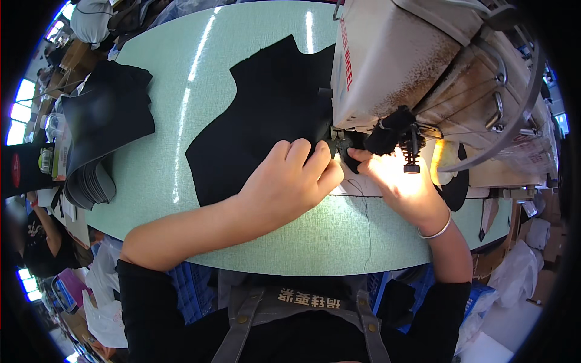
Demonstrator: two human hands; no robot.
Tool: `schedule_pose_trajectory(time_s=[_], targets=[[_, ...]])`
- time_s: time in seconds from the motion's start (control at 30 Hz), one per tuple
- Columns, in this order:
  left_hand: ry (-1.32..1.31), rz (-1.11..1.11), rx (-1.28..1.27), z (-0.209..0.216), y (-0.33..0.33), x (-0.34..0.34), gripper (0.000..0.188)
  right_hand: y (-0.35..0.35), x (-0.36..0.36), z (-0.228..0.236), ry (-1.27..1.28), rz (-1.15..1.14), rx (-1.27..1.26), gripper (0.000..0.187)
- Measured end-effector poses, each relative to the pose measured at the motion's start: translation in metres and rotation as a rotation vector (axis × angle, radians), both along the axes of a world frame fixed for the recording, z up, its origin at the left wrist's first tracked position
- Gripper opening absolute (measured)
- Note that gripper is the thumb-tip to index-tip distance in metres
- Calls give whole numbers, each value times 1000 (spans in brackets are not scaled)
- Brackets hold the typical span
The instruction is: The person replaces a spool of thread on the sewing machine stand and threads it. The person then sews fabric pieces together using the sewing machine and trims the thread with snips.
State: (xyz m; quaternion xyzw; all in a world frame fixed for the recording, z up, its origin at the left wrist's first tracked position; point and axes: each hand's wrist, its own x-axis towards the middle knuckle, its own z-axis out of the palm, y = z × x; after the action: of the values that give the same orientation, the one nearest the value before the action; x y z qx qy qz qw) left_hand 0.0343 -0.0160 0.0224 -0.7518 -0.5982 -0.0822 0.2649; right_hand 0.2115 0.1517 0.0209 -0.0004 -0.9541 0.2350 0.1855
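Note:
A large black fabric piece lies on the pale green table, its right edge running under the head of a sewing machine. My left hand is closed, its curled fingertips at the fabric edge beside the presser foot. What those fingers pinch is mostly hidden. On the other side of the foot, my right hand has its fingers bent around the edge of black fabric, under bright lamp light. A loose dark thread trails from the machine bed toward the table's front edge.
Black cut pieces and a curved stack of dark pieces lie at the table's left edge. A metal handwheel-like ring juts out at the right. Blue crates stand under the table. Another person sits far left.

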Motion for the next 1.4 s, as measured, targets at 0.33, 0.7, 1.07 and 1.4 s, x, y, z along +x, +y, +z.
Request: schedule_pose_trajectory(time_s=[0.33,0.7,1.07,1.4], targets=[[-103,-89,-33,-5,3,-7,16,0,-2,0,-31,-25,125,26],[-92,-83,-51,-7,3,-5,18,-1,-2,-1,18,-5,189,27],[-196,-99,21,-14,5,-5,20,0,-6,-6,61,-11,1,29],[-336,-75,-71,-17,6,-6,40,-21,-14,-6,122,70,196,23]])
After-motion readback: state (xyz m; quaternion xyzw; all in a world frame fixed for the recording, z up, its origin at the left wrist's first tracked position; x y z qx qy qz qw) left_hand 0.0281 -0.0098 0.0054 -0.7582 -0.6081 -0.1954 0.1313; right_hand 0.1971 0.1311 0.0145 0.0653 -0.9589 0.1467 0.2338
